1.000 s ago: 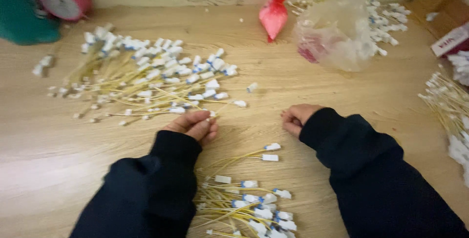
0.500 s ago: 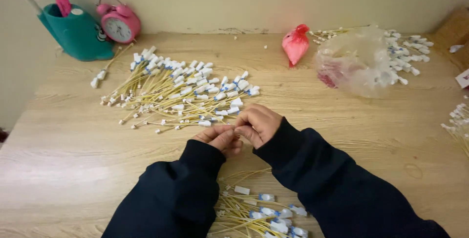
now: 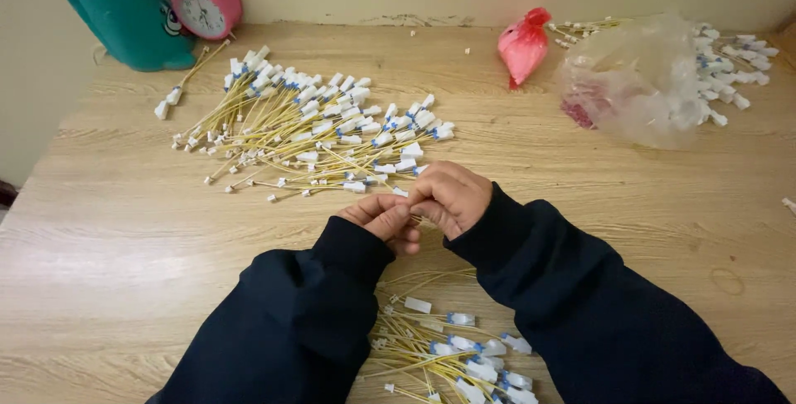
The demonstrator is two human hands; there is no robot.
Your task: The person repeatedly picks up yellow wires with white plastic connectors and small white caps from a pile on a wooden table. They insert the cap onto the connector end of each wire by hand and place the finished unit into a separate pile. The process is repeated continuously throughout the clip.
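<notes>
Head view: we pinch one yellow cable point(image 3: 412, 205) between left hand point(image 3: 383, 220) and right hand point(image 3: 449, 197); a careless tug could bend it.

Item pinched between hands point(image 3: 419, 209) hidden by fingers; near cable pile point(image 3: 452, 350) cut by bottom edge.

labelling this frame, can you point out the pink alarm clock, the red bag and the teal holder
pink alarm clock point(image 3: 201, 8), head view, on the white dial.
red bag point(image 3: 523, 45), head view, on the bulging middle of the bag.
teal holder point(image 3: 126, 24), head view, on its front wall.
</notes>
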